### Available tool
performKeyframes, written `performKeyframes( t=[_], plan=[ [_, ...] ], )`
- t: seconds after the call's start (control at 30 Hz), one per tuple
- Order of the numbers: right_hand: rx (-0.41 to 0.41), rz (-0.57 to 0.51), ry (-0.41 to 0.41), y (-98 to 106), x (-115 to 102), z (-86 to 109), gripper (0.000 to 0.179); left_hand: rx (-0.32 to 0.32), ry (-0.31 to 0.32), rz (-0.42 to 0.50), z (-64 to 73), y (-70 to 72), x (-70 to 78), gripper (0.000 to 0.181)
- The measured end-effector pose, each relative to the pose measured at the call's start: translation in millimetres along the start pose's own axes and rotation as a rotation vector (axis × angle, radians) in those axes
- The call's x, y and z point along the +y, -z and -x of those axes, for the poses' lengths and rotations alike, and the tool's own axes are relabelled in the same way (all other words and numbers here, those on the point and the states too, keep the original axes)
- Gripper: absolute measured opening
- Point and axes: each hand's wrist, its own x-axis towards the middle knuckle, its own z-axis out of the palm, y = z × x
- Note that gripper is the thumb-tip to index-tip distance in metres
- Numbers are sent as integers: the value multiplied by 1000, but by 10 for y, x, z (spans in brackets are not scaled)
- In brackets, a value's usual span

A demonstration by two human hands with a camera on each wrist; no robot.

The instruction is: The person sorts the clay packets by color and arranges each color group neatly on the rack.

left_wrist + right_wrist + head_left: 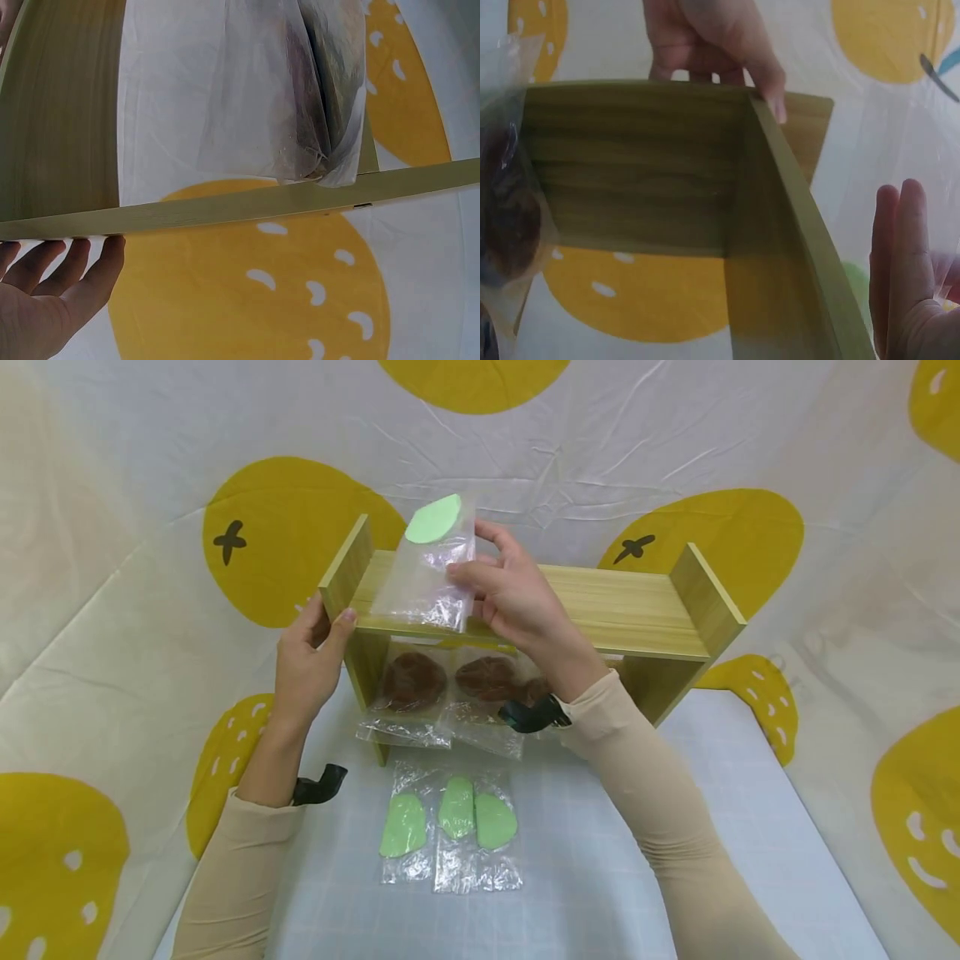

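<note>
My right hand (513, 589) pinches a clear plastic bag (431, 585) between thumb and fingers, over the left part of the wooden shelf's (607, 610) upper board. A flat light-green piece (435, 520) shows near the bag's top end. At the left end of the shelf, my left hand (307, 656) holds the side panel (347, 564), its thumb by the board's front edge and its fingers on the outer face. In the left wrist view, that hand's fingertips (112, 251) touch the panel. The right wrist view shows the left hand (716, 41) on the panel.
Bagged round brown pieces (414, 682) stand side by side on the lower level, their bag ends hanging over the front. On the pale tablecloth (585, 877) before the shelf lie three bagged green pieces (403, 825). A white cloth with yellow shapes (300, 539) hangs behind.
</note>
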Motion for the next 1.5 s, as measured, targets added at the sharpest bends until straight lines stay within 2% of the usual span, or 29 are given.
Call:
performKeyframes(
  t=[0.33,0.73,0.87,1.0,1.17,1.37,1.5],
  plan=[
    [-6,-15,-70,-299,212,-228,60,4,1,8,6,-1,22,45],
    [-3,42,-108,-347,262,-299,59,7,-19,10,-5,-6,23,45],
    [-29,101,-116,-334,248,-293,53,6,-26,0,-2,-5,23,43],
    [-67,207,-132,-291,207,-249,45,2,-21,-6,0,-3,14,44],
    [-88,295,-121,-193,131,-169,50,-5,-24,-13,-7,-5,6,45],
    [-39,382,-67,-78,43,-55,55,-5,-34,-12,-21,-7,1,44],
    [-9,444,-10,-9,2,49,50,-8,-21,-21,-19,-8,9,43]
  ],
)
